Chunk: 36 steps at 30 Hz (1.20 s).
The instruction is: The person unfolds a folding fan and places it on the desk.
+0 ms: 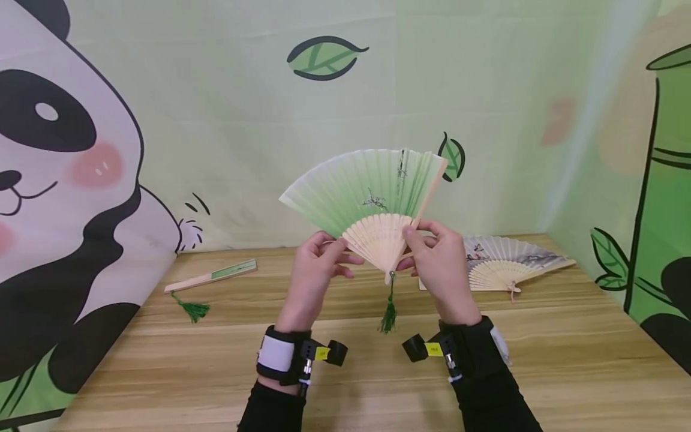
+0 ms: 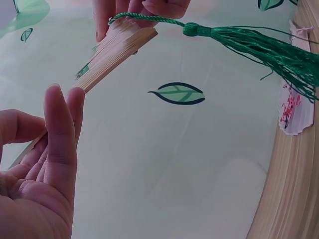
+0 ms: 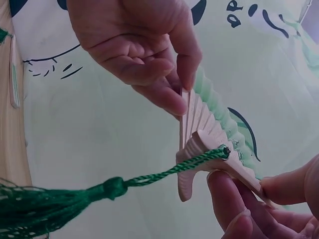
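Both forearms rise from the bottom edge of the head view, wrists leaning inward, with the left hand (image 1: 318,273) just left of the frame's centre line and the right hand (image 1: 442,264) right of it. Between them, at mid-frame, the green fan (image 1: 367,192) stands spread, its arc upward, its pivot lowest and its tassel (image 1: 389,312) hanging; the spread runs broadly left to right, the right outer stick slanting to the upper right. Left thumb and fingers pinch the ribs' left edge; the right ones pinch the right outer stick, thumb in front. Farther off on the table (image 1: 378,384), a folded fan (image 1: 216,278) lies left and a white fan (image 1: 496,264) lies open, right, before the backdrop (image 1: 243,120).
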Tool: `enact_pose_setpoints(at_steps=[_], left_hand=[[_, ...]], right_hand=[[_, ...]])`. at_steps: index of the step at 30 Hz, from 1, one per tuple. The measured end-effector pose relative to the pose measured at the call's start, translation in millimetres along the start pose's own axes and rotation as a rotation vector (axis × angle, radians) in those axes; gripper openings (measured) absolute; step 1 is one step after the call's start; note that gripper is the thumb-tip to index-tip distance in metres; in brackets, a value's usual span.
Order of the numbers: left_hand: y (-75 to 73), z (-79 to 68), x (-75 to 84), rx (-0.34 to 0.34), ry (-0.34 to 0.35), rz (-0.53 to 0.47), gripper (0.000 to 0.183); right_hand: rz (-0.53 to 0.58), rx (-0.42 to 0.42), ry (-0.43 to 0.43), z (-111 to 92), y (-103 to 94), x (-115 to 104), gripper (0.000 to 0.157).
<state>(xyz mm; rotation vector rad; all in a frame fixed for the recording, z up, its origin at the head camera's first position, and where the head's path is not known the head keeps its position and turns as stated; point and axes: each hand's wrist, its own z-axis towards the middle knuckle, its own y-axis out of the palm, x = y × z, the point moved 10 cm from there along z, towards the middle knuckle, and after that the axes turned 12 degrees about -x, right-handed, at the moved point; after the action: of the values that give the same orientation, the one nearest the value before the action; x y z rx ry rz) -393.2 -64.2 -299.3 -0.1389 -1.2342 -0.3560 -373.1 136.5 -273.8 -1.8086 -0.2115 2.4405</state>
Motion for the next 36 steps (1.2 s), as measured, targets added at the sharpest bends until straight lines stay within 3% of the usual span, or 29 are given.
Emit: enact_pose_setpoints(at_steps=[7, 14, 27, 36], left_hand=[[-1.4, 0.0, -4.5, -0.025, 0.005, -0.065, 0.020], [3.1, 0.9, -10.6, -0.057, -0.020, -0.140, 0.025], [1.6, -0.9, -14.4, -0.068, -0.031, -0.234, 0.023], [-4.3, -0.2, -12.6, -0.036, -0.018, -0.216, 0.024]], right_hand=[[0.120, 0.008, 0.079, 2, -1.7, 10, 0.023], [0.217, -0.010, 0.085, 4, -4.1, 15, 0.023], [0.467, 0.046, 0.127, 5, -11.5, 26, 0.020], [0.474, 0.044, 0.119, 5, -14.7, 26, 0.020]])
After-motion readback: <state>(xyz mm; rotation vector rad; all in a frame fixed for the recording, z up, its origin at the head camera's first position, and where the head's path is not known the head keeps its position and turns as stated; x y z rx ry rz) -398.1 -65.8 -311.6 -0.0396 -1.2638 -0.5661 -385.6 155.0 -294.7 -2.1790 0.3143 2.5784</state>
